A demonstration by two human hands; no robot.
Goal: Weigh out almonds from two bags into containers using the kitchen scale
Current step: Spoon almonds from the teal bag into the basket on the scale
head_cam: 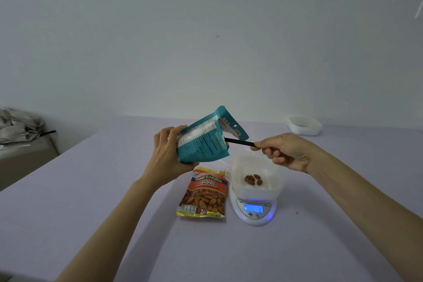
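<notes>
**Dipping into the teal bag beside the scale**

The left hand (168, 155) is gripping the teal bag (203, 144) by its lower end, fingers curled round it, and is holding it tilted in the air with its torn mouth facing right. The right hand (286, 151) is pinching a thin black handle (240, 142) between thumb and fingertips; the handle's far tip is sitting inside the bag's mouth (what is on that end is hidden). Just below, a white container (237, 174) is resting on the kitchen scale (254, 217), with a few almonds (253, 179) lying on its floor and the blue display (253, 208) glowing. The orange almond bag (203, 194) is lying flat on the lilac table (114, 190), just left of the scale. A second white container (304, 125) is sitting at the far right.
</notes>
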